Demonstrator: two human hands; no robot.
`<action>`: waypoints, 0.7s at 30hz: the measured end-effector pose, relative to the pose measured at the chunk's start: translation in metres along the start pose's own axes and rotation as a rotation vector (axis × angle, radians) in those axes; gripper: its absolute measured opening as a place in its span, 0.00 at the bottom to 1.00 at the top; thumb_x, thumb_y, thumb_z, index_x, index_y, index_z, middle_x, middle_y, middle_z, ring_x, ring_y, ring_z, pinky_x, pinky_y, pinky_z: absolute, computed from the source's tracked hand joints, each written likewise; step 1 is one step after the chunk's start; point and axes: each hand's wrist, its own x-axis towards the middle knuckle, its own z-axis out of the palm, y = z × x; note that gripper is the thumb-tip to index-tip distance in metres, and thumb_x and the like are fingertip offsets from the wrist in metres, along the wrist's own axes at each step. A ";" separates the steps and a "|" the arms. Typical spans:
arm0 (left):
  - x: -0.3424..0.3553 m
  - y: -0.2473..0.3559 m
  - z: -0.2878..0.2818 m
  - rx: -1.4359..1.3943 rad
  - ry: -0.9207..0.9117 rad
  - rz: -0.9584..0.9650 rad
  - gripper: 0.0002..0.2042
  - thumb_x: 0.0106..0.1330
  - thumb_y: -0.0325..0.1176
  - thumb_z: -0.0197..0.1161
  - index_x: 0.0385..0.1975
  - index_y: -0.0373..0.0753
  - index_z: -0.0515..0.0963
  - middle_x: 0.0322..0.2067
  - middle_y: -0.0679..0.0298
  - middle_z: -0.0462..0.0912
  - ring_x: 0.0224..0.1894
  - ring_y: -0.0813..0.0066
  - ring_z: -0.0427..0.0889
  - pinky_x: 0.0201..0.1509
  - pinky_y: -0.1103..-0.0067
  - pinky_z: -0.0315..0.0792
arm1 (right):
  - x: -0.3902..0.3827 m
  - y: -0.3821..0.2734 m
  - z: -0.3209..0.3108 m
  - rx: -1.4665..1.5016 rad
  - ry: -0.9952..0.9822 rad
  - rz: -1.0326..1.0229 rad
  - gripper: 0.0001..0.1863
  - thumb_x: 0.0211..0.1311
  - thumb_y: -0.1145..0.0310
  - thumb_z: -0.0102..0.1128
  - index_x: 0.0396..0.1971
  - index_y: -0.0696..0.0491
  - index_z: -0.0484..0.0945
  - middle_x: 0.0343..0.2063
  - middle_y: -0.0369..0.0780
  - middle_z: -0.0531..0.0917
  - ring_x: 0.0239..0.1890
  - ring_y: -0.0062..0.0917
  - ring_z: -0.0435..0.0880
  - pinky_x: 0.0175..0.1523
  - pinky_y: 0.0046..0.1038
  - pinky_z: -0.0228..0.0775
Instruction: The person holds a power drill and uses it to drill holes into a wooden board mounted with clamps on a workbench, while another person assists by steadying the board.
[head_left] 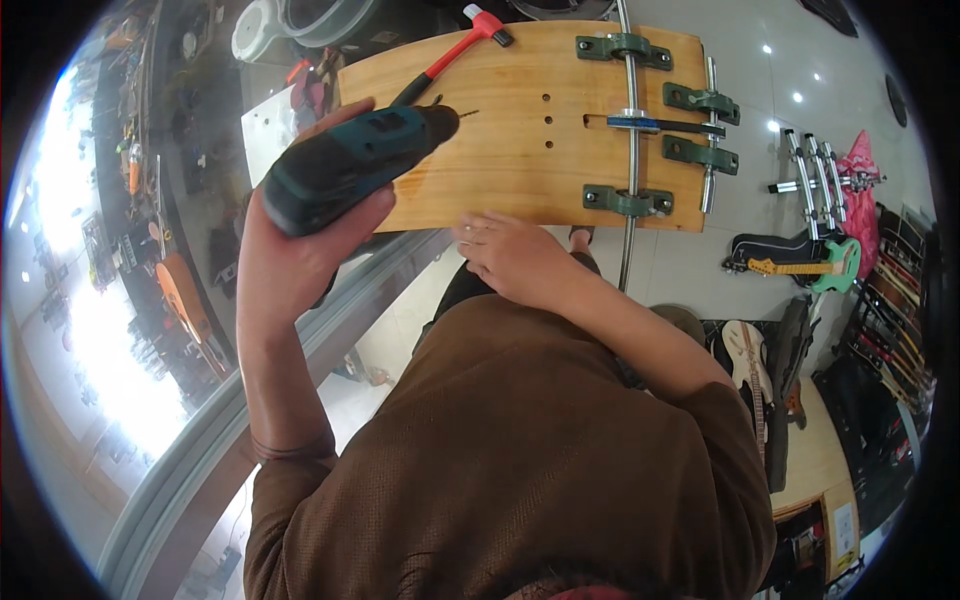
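Drill (350, 165) gripped in left hand (285, 255), bit pointing right over board (520, 150); right hand (515, 260) flat, open.

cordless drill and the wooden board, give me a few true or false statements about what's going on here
1. The left hand grips the cordless drill. True.
2. The right hand holds the red-handled hammer. False: it rests at the wooden board near its edge; the hammer lies untouched on the board.
3. Green bearing blocks on the board carry metal rods. True.
4. The board has no holes. False: small holes show near its middle.
5. The drill bit points toward the board. True.
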 end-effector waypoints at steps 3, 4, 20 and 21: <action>0.015 0.002 0.016 0.010 -0.113 0.060 0.28 0.63 0.22 0.72 0.65 0.34 0.77 0.53 0.65 0.87 0.51 0.82 0.82 0.58 0.80 0.76 | -0.015 -0.009 -0.030 0.307 -0.022 0.241 0.33 0.68 0.66 0.63 0.70 0.58 0.67 0.63 0.50 0.75 0.63 0.41 0.79 0.63 0.44 0.73; 0.019 0.003 0.023 0.034 -0.175 0.079 0.28 0.64 0.21 0.72 0.67 0.34 0.76 0.49 0.64 0.88 0.47 0.83 0.83 0.50 0.82 0.77 | -0.019 -0.010 -0.037 0.405 0.165 0.362 0.32 0.69 0.69 0.62 0.71 0.57 0.66 0.62 0.51 0.75 0.61 0.41 0.80 0.60 0.43 0.76; 0.047 0.031 0.085 0.254 -0.438 0.092 0.26 0.62 0.24 0.72 0.63 0.36 0.79 0.60 0.63 0.85 0.57 0.77 0.83 0.64 0.76 0.74 | -0.043 0.012 -0.023 0.814 0.703 0.300 0.40 0.68 0.76 0.59 0.78 0.57 0.54 0.69 0.51 0.70 0.71 0.42 0.73 0.74 0.38 0.62; 0.048 0.031 0.085 0.260 -0.449 0.088 0.26 0.62 0.24 0.72 0.63 0.36 0.79 0.60 0.63 0.85 0.57 0.77 0.83 0.64 0.76 0.74 | -0.044 0.015 -0.021 0.745 0.692 0.303 0.40 0.68 0.74 0.59 0.78 0.56 0.54 0.69 0.52 0.70 0.71 0.43 0.72 0.74 0.38 0.62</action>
